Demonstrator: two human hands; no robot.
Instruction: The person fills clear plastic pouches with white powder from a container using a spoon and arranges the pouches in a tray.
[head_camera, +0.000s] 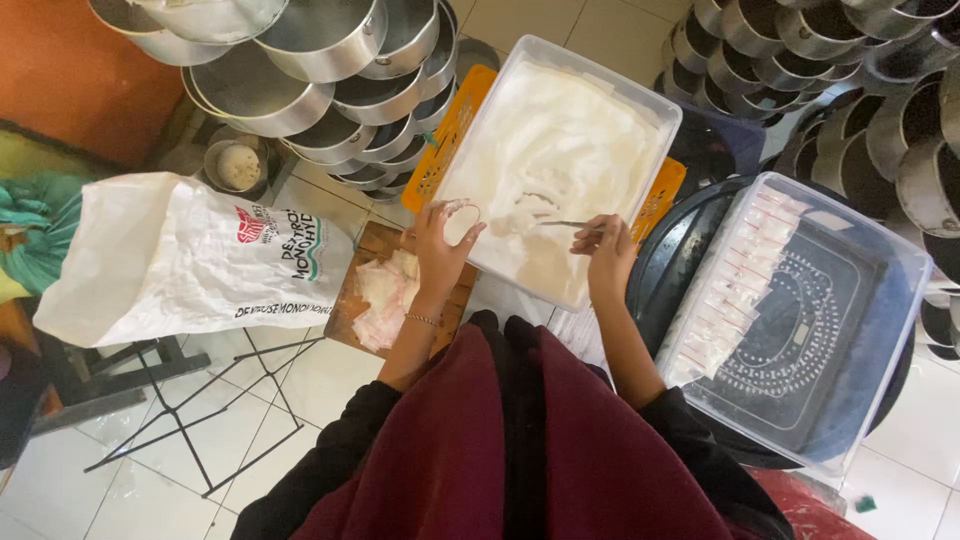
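My left hand holds a small clear plastic pouch open at the near left rim of a clear tub full of white powder. My right hand grips a thin metal spoon whose tip lies in the powder. A pile of small empty pouches lies on a wooden board just below my left hand. A second clear tub to the right holds a row of filled pouches along its left side.
A large white sack rests on a folding wire stand at the left. Stacks of round metal pans hang at the top left and more pans at the top right. The floor is white tile.
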